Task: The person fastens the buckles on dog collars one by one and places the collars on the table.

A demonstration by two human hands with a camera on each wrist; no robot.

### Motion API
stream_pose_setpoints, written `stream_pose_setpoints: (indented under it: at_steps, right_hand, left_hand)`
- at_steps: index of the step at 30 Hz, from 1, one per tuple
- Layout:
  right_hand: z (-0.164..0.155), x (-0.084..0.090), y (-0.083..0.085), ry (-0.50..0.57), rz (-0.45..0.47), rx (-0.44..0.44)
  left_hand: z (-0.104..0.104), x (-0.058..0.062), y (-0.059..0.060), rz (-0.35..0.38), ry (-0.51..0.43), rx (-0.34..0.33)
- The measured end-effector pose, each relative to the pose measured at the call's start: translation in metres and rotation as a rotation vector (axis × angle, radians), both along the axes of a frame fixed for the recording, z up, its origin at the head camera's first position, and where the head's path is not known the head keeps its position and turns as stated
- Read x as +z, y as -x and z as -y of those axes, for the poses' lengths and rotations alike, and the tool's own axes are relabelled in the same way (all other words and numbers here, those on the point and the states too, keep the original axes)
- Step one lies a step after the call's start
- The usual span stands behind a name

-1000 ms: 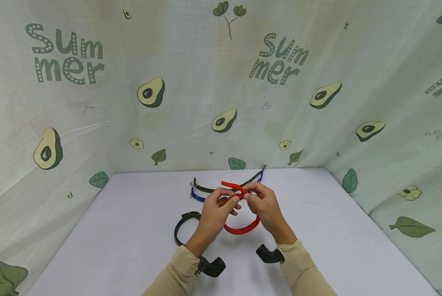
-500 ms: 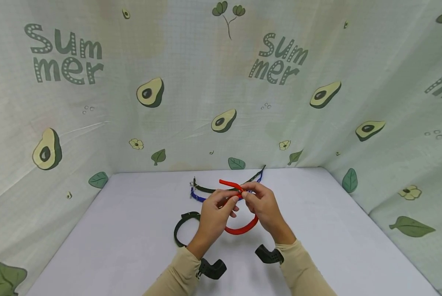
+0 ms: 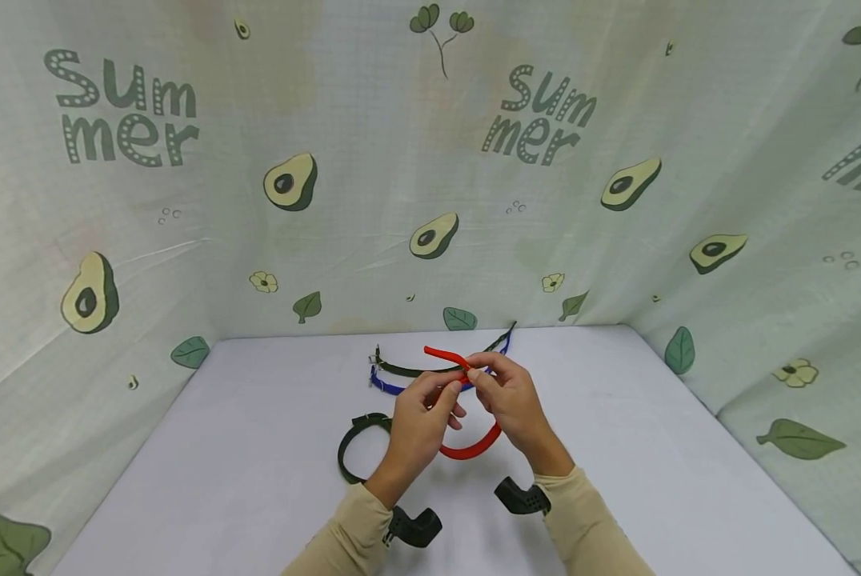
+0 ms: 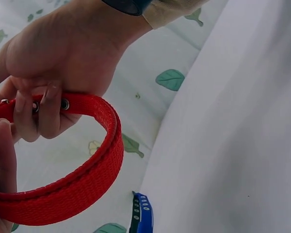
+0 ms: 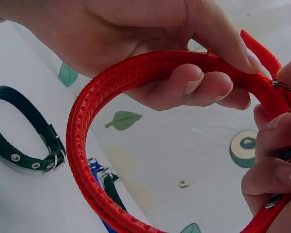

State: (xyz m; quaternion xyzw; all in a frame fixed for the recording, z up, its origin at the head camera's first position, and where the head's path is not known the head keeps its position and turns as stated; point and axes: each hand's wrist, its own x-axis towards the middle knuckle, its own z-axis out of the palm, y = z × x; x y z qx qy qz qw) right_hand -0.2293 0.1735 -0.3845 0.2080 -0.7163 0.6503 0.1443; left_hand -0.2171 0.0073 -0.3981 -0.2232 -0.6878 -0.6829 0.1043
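Both hands hold a red collar (image 3: 471, 450) with metal eyelets above the table, its loop hanging below them. The left hand (image 3: 416, 424) pinches the band near the buckle (image 5: 282, 86), thumb on top and fingers beneath, plainly seen in the right wrist view. Opposite it, the right hand (image 3: 513, 404) grips the strap's free end side at the buckle; in the left wrist view its fingers (image 4: 49, 109) curl round the eyeleted part. The strap's tip sticks up beyond the fingertips. Exactly how the strap sits in the buckle is partly hidden by the fingers.
A dark green collar (image 3: 350, 444) lies looped left of the hands. Farther back, a blue collar (image 3: 385, 386) and another dark strap (image 3: 400, 370) lie stretched along the white table (image 3: 258, 448). A patterned curtain (image 3: 373, 104) hangs behind and at the sides.
Both hands stay on the red collar. The right hand has shifted slightly left, and the strap's tip has moved a little left and up.
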Motion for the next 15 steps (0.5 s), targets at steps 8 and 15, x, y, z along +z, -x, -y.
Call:
stream_pose_setpoints:
  at_steps: [8,15]
  right_hand:
    - [0.0028,0.0007,-0.0005,-0.01,0.006,-0.022]
    - [0.0034,0.0011,0.0,-0.028,-0.027,-0.022]
  left_hand:
    - [-0.0033,-0.0014,-0.0021,0.026,0.021,-0.01]
    - [-0.0035,0.0002,-0.0051,0.018,0.052,0.009]
